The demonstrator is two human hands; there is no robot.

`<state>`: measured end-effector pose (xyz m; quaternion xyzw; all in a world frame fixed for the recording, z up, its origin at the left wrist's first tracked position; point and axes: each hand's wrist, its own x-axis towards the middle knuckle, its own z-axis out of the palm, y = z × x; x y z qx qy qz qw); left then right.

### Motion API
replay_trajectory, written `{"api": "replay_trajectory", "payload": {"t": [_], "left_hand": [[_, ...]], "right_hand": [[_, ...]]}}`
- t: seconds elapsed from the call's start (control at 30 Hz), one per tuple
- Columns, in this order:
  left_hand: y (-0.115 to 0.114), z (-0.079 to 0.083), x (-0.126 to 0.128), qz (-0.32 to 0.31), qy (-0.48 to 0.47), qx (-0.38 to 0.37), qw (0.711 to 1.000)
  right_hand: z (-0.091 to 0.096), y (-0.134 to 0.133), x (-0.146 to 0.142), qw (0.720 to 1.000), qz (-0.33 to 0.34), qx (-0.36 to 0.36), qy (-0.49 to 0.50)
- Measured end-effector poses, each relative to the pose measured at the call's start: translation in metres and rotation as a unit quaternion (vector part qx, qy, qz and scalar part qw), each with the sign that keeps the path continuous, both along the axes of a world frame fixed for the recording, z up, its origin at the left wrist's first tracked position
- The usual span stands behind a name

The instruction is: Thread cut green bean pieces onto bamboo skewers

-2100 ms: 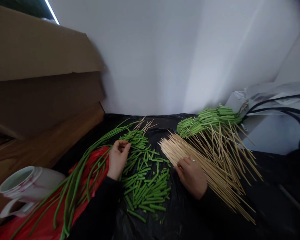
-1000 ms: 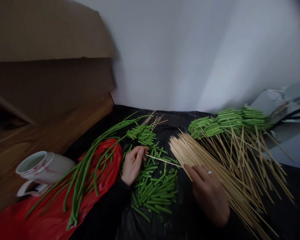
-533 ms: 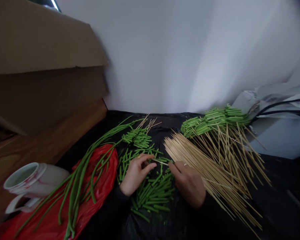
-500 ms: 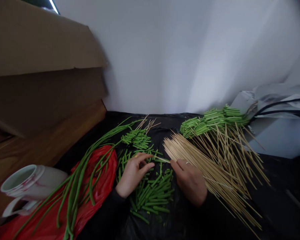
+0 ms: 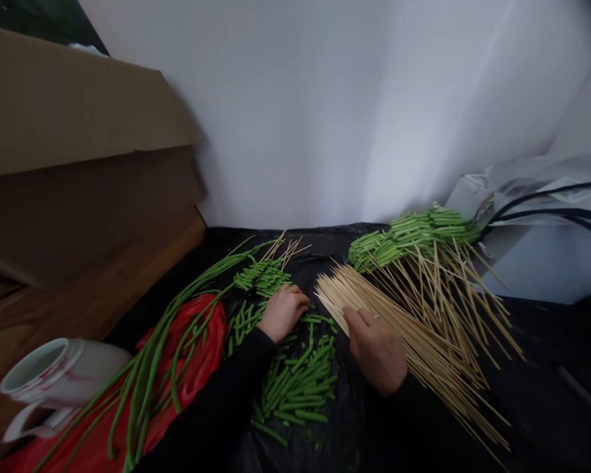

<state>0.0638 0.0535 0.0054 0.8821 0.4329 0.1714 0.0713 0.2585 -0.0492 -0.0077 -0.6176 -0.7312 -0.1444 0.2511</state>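
Observation:
My left hand (image 5: 283, 313) is over the cut green bean pieces (image 5: 300, 384), its fingers bent and drawn together. Whatever lies between those fingertips is hidden. In my right hand (image 5: 377, 349), thumb and forefinger pinch a thin bamboo skewer (image 5: 331, 307) whose tip points up and left. That hand rests beside a large fan of loose bamboo skewers (image 5: 414, 328). Just beyond my left hand sits a small stack of skewered bean pieces (image 5: 262, 278). A larger pile of skewered beans (image 5: 414, 236) lies at the back right, its sticks pointing toward me.
Long uncut beans (image 5: 150, 368) trail across a red plastic bag (image 5: 204, 348) on the left. A white pitcher (image 5: 73, 374) lies tilted beside it. Behind are a cardboard box (image 5: 79, 112) and a pale wall (image 5: 295, 118). Black cables (image 5: 556, 211) run at right. Black plastic sheeting (image 5: 347, 420) covers the work surface.
My left hand has moved away from me, toward the small stack, and its fingers have drawn in. The right hand stays near the skewers. The view has shifted slightly.

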Motion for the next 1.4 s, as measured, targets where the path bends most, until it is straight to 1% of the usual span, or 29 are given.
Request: {"api": "replay_trajectory", "payload": {"t": [0.2,0.3,0.4,0.47,0.57,0.63,0.77,0.83,0.97,1.07,1.13,1.17,1.2,1.23,1.27,1.33,1.4], "left_hand": [[-0.011,0.0,-0.009,-0.05,0.014,-0.063,0.997],[-0.017,-0.003,-0.012,-0.06,0.014,-0.052,0.997],[-0.025,-0.006,-0.016,-0.065,-0.025,-0.041,0.997],[-0.03,-0.005,-0.02,-0.056,-0.063,-0.047,0.995],[-0.035,-0.003,-0.026,-0.02,-0.119,-0.058,0.991],[-0.035,-0.003,-0.029,-0.016,-0.135,-0.061,0.989],[-0.032,-0.009,-0.03,-0.043,-0.09,-0.053,0.994],[-0.032,-0.015,-0.029,-0.043,-0.057,-0.037,0.997],[-0.034,-0.019,-0.026,-0.028,-0.022,-0.001,0.999],[-0.037,-0.016,-0.028,-0.008,-0.05,-0.002,0.999],[-0.037,-0.012,-0.031,0.014,-0.119,-0.018,0.993],[-0.037,-0.009,-0.032,0.027,-0.171,-0.036,0.984],[-0.037,-0.007,-0.033,0.041,-0.232,-0.066,0.97],[-0.038,-0.005,-0.034,0.054,-0.298,-0.106,0.947],[-0.038,-0.004,-0.034,0.061,-0.362,-0.158,0.917],[-0.04,-0.002,-0.034,0.062,-0.469,-0.274,0.837],[-0.042,-0.002,-0.033,0.065,-0.542,-0.381,0.746]], "right_hand": [[0.005,-0.003,0.0,1.0,0.007,-0.007,0.011],[0.005,-0.004,-0.003,0.999,0.017,-0.016,0.024],[0.002,-0.004,-0.005,0.999,0.019,-0.021,0.04],[0.0,-0.004,-0.006,0.999,0.016,-0.021,0.043],[-0.002,-0.002,-0.008,0.999,0.014,-0.019,0.045],[-0.001,0.001,-0.012,0.999,0.015,-0.016,0.045],[0.005,0.007,-0.026,0.999,0.027,-0.007,0.038],[0.007,0.009,-0.034,0.999,0.037,0.0,0.034],[0.0,0.008,-0.04,0.998,0.051,0.014,0.03],[-0.007,0.005,-0.034,0.998,0.055,0.03,0.031],[-0.01,0.004,-0.027,0.997,0.052,0.04,0.041],[-0.01,0.003,-0.024,0.997,0.049,0.045,0.047],[-0.009,0.003,-0.022,0.996,0.05,0.049,0.051],[-0.009,0.003,-0.021,0.995,0.058,0.053,0.054],[-0.008,0.002,-0.021,0.994,0.069,0.06,0.058],[-0.006,0.001,-0.023,0.991,0.092,0.077,0.061],[-0.005,-0.001,-0.027,0.989,0.103,0.09,0.057]]}}
